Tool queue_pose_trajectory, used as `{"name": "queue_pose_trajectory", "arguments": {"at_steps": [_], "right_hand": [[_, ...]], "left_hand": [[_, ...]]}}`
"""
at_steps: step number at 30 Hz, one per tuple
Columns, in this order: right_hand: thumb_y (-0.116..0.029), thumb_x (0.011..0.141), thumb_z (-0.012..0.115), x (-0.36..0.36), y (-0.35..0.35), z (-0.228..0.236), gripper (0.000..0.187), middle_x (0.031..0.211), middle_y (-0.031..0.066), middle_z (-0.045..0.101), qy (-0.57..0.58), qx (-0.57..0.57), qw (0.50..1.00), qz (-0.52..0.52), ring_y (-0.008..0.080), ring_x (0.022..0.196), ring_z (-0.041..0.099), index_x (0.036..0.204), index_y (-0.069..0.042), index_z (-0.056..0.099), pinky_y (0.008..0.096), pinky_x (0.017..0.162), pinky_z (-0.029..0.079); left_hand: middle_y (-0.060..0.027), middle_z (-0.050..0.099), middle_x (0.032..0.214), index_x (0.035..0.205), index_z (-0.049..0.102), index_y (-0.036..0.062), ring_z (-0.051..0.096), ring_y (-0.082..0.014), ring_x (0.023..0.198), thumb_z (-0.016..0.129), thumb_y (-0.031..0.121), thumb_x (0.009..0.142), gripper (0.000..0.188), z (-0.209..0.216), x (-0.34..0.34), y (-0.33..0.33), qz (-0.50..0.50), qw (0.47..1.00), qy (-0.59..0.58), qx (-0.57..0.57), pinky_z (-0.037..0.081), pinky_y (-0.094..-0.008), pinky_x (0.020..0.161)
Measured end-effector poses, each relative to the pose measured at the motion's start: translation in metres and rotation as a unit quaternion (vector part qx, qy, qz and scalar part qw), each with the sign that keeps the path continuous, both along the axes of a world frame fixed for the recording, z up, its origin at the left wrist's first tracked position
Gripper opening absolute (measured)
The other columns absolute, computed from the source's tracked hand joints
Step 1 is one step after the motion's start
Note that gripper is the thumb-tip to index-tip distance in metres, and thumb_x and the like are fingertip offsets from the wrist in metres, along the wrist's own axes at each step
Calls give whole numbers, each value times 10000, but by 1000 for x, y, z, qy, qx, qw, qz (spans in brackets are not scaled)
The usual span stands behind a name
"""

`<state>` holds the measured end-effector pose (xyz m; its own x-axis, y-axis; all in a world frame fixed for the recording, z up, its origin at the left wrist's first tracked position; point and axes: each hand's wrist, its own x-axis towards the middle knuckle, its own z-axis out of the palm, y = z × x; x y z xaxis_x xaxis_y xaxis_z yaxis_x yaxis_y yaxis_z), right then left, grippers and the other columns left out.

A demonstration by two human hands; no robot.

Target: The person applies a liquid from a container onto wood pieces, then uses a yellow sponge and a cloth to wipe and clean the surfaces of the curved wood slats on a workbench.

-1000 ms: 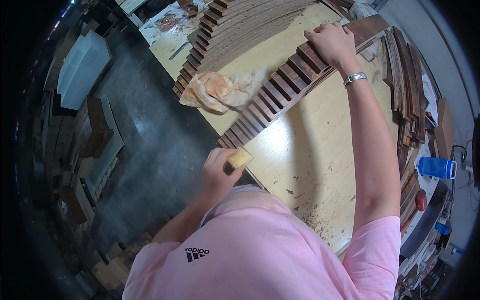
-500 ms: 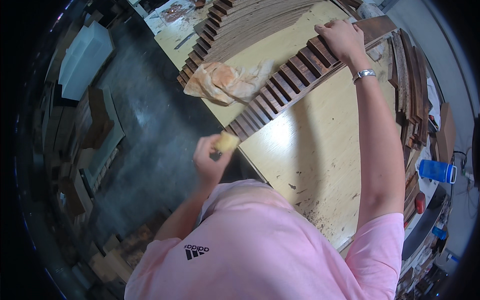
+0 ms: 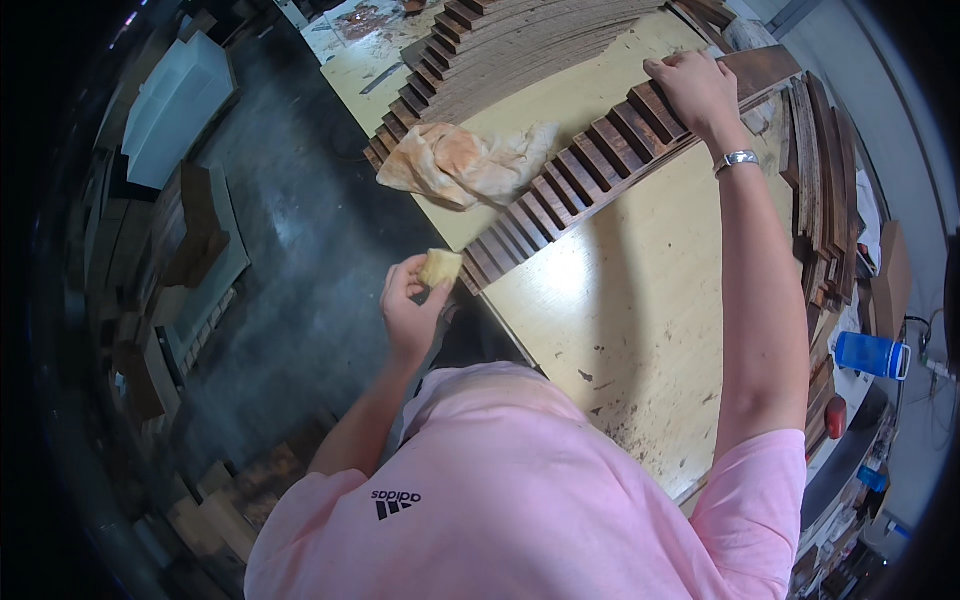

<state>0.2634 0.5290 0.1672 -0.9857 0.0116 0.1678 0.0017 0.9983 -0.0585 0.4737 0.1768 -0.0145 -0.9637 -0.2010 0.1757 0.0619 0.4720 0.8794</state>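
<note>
My left hand (image 3: pixel 408 308) holds a small yellow sponge (image 3: pixel 440 267) in its fingertips, just off the near left end of a row of dark wooden slats (image 3: pixel 565 175) set on edge across the pale workbench (image 3: pixel 620 310). My right hand (image 3: pixel 697 92) presses down on the far end of that row, with a metal watch on the wrist. A crumpled cream and orange rag (image 3: pixel 462 162) lies on the bench beside the slats, on their far side.
A fanned stack of more dark slats (image 3: pixel 510 50) covers the far part of the bench. Upright dark boards (image 3: pixel 825 180) line the right side. A blue container (image 3: pixel 870 354) stands at the right. Wood offcuts and a pale box (image 3: pixel 175 105) sit on the dark floor at left.
My left hand has lifted the sponge off the near end of the slat row and drawn it out over the floor. My right hand stays on the far end.
</note>
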Motion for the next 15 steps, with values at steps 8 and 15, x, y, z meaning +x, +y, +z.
{"name": "queue_pose_trajectory", "arguments": {"at_steps": [8,15], "right_hand": [[-444,941,443,-4,1,-2,485,1072,159,735,-6,0,1000,13,324,1157,595,961,-113,796,474,1121,330],[-456,946,454,-2,1,0,495,1087,175,731,-4,-8,1000,0,330,1157,595,980,-101,797,471,1131,325]], "left_hand": [[-106,669,1035,1125,677,40,664,-225,874,829,76,750,406,-14,60,0,-103,991,-79,-24,536,-319,776],[-134,667,1033,1133,674,15,653,-255,860,801,28,752,402,-10,5,-12,-6,998,-9,-56,526,-341,770]]}}
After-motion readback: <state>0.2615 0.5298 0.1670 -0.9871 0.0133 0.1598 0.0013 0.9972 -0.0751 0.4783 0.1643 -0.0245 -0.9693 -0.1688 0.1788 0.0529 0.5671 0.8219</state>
